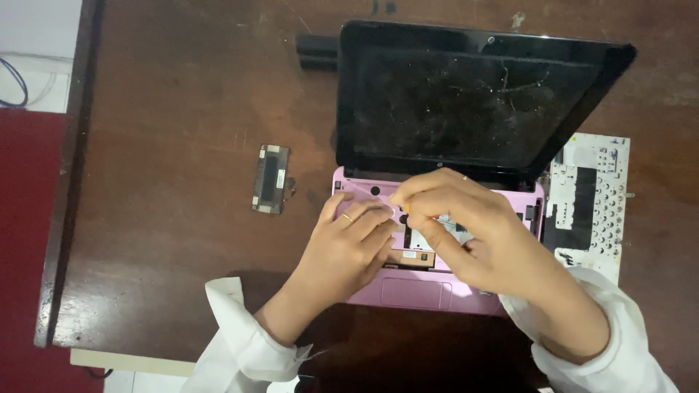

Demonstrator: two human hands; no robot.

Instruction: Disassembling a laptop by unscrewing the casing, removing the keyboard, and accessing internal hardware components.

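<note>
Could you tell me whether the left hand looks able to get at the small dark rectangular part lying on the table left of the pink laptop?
Probably yes: the left hand rests on the pink laptop, and only bare table lies between it and the small dark part.

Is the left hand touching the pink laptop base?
Touching. The head view shows the left hand resting flat on the pink laptop base, fingers lying on its opened top with no gap visible.

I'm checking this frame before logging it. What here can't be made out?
- Head view: the tip of whatever the right hand pinches is hidden by its own fingers; only a yellow speck shows.
- Open middle of the pink laptop: covered by both hands, left hand included.
- White keyboard panel: partly behind the screen.
</note>
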